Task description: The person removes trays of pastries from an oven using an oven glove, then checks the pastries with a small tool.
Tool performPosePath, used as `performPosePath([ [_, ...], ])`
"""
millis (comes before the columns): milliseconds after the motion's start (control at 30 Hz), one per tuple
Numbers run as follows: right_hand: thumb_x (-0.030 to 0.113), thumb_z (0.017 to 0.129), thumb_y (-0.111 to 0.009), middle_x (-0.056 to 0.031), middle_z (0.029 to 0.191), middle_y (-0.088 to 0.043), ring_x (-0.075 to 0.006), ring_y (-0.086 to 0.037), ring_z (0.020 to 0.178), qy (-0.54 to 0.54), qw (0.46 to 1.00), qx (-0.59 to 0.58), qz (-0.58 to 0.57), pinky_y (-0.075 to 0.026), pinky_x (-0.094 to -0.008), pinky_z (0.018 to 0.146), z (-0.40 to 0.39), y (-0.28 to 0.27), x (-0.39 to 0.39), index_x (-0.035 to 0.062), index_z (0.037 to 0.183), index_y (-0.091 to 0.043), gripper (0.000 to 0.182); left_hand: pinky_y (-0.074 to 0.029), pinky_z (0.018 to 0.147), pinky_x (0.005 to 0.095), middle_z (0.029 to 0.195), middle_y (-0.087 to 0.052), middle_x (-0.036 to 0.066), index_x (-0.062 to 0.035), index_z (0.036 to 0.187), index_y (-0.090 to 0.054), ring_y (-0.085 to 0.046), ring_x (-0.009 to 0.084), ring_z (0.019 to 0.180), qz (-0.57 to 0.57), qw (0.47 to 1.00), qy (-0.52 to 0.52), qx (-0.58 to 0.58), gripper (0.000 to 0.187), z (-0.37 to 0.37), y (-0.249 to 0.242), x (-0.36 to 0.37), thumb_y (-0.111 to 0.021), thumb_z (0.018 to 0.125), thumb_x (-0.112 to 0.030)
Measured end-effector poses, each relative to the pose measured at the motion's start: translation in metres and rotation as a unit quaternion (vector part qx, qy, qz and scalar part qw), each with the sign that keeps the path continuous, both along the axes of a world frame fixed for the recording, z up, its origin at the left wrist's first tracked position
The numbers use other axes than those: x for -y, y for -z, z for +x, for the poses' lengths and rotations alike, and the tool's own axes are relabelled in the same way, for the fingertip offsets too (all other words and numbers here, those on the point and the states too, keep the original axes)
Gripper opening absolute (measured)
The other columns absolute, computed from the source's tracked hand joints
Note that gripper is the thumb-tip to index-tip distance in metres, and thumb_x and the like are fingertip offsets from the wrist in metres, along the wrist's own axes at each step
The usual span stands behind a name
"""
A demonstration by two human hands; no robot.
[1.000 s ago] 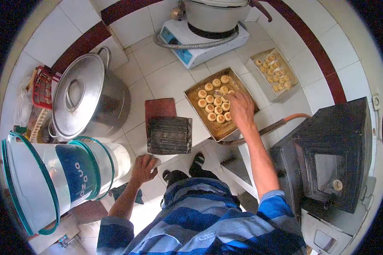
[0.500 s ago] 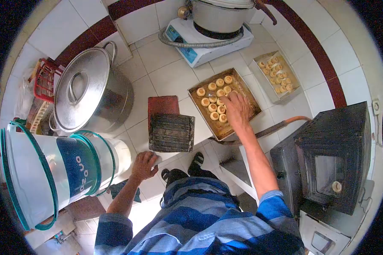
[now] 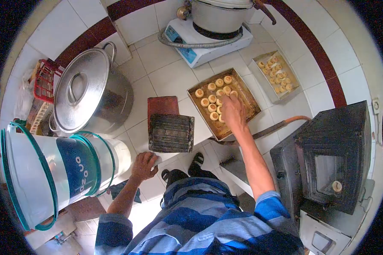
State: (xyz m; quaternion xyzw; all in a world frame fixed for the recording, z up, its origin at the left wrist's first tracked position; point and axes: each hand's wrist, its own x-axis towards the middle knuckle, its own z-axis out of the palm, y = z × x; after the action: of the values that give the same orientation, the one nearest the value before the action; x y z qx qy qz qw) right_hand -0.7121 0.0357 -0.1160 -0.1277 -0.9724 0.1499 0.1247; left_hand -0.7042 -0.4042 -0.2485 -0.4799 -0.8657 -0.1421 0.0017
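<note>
The right hand [image 3: 234, 113] seems to be handling small cookies [image 3: 212, 107] inside the baking pan [image 3: 250, 103] beneath it; its grip I cannot tell. Left hand [image 3: 144, 166], loosely spread, appears empty. Light fingertips are needed.

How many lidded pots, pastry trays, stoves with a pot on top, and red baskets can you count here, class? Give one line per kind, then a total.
Lidded pots: 2
Pastry trays: 2
Stove: 1
Red basket: 1
Total: 6
</note>
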Motion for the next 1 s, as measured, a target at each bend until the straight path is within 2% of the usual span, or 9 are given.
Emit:
performPosePath([
  [100, 0.005, 0.085, -0.061, -0.0227, 0.102, -0.065, -0.0432, -0.063, 0.093, 0.037, 0.997, -0.068, -0.024, -0.052, -0.0495, 0.079, 0.002, 0.007, -0.015, 0.0057, 0.111, -0.067, 0.026, -0.044, 0.097, 0.0518, 0.120, -0.052, 0.015, -0.0094, 0.124, -0.054, -0.052, 0.0373, 0.113, -0.001, 1.000, 0.003, 0.007, 0.061, 0.001, 0.002, 0.001, -0.074, 0.068, -0.024],
  [300, 0.004, 0.087, -0.061, -0.0249, 0.104, -0.064, -0.0437, -0.063, 0.096, 0.074, 0.997, 0.010, 0.000, -0.052, -0.0497, 0.082, -0.002, 0.007, -0.022, -0.0014, 0.112, -0.065, 0.027, -0.042, 0.100, 0.0517, 0.121, -0.051, 0.015, -0.0083, 0.125, -0.054, -0.052, 0.0374, 0.113, -0.008, 1.000, 0.007, 0.018, 0.061, -0.002, 0.003, 0.003, -0.073, 0.069, -0.027],
  [500, 0.003, 0.087, -0.061, -0.0256, 0.105, -0.065, -0.0435, -0.064, 0.095, 0.055, 0.997, -0.023, -0.039, -0.052, -0.0495, 0.082, 0.017, -0.006, -0.017, -0.0025, 0.114, -0.065, 0.028, -0.043, 0.099, 0.0518, 0.120, -0.052, 0.015, -0.0102, 0.126, -0.054, -0.052, 0.0365, 0.113, -0.028, 1.000, -0.002, -0.004, 0.061, 0.001, 0.006, 0.002, -0.073, 0.070, -0.027],
  [567, 0.004, 0.087, -0.062, -0.0255, 0.104, -0.065, -0.0435, -0.064, 0.093, 0.025, 0.997, -0.070, -0.021, -0.053, -0.0491, 0.081, 0.027, -0.012, -0.015, -0.0027, 0.112, -0.065, 0.026, -0.043, 0.098, 0.0519, 0.120, -0.052, 0.015, -0.0106, 0.126, -0.054, -0.052, 0.0362, 0.113, -0.032, 0.999, -0.001, -0.012, 0.061, 0.001, 0.003, 0.002, -0.073, 0.070, -0.027],
  [600, 0.004, 0.087, -0.062, -0.0255, 0.104, -0.065, -0.0435, -0.064, 0.093, 0.025, 0.997, -0.069, -0.022, -0.053, -0.0491, 0.081, 0.031, -0.017, -0.011, -0.0027, 0.112, -0.065, 0.026, -0.043, 0.098, 0.0520, 0.120, -0.052, 0.014, -0.0105, 0.126, -0.053, -0.051, 0.0361, 0.113, -0.030, 0.999, 0.001, -0.011, 0.061, 0.000, 0.000, 0.000, -0.072, 0.071, -0.027],
  [667, 0.002, 0.087, -0.059, -0.0268, 0.100, -0.064, -0.0430, -0.065, 0.092, 0.016, 0.999, -0.014, -0.040, -0.054, -0.0491, 0.080, 0.037, -0.025, -0.001, -0.0052, 0.103, -0.065, 0.019, -0.043, 0.098, 0.0520, 0.120, -0.052, 0.014, -0.0104, 0.126, -0.053, -0.051, 0.0360, 0.114, -0.028, 1.000, 0.004, -0.009, 0.060, 0.001, -0.001, 0.000, -0.072, 0.071, -0.027],
  [867, 0.003, 0.087, -0.060, -0.0276, 0.100, -0.064, -0.0432, -0.066, 0.088, 0.023, 0.998, 0.043, -0.036, -0.055, -0.0487, 0.075, 0.040, -0.007, 0.013, -0.0048, 0.106, -0.066, 0.022, -0.044, 0.096, 0.0522, 0.119, -0.052, 0.015, -0.0097, 0.124, -0.054, -0.051, 0.0362, 0.113, -0.038, 0.999, 0.000, -0.003, 0.059, 0.000, -0.006, -0.003, -0.072, 0.071, -0.027],
  [1000, 0.003, 0.086, -0.060, -0.0271, 0.099, -0.064, -0.0430, -0.067, 0.087, 0.011, 0.999, -0.003, -0.041, -0.055, -0.0486, 0.074, 0.041, -0.010, 0.020, -0.0044, 0.104, -0.066, 0.020, -0.044, 0.097, 0.0522, 0.120, -0.051, 0.016, -0.0096, 0.125, -0.053, -0.051, 0.0373, 0.113, -0.034, 0.999, -0.005, 0.005, 0.061, 0.000, -0.005, -0.002, -0.073, 0.070, -0.026],
])
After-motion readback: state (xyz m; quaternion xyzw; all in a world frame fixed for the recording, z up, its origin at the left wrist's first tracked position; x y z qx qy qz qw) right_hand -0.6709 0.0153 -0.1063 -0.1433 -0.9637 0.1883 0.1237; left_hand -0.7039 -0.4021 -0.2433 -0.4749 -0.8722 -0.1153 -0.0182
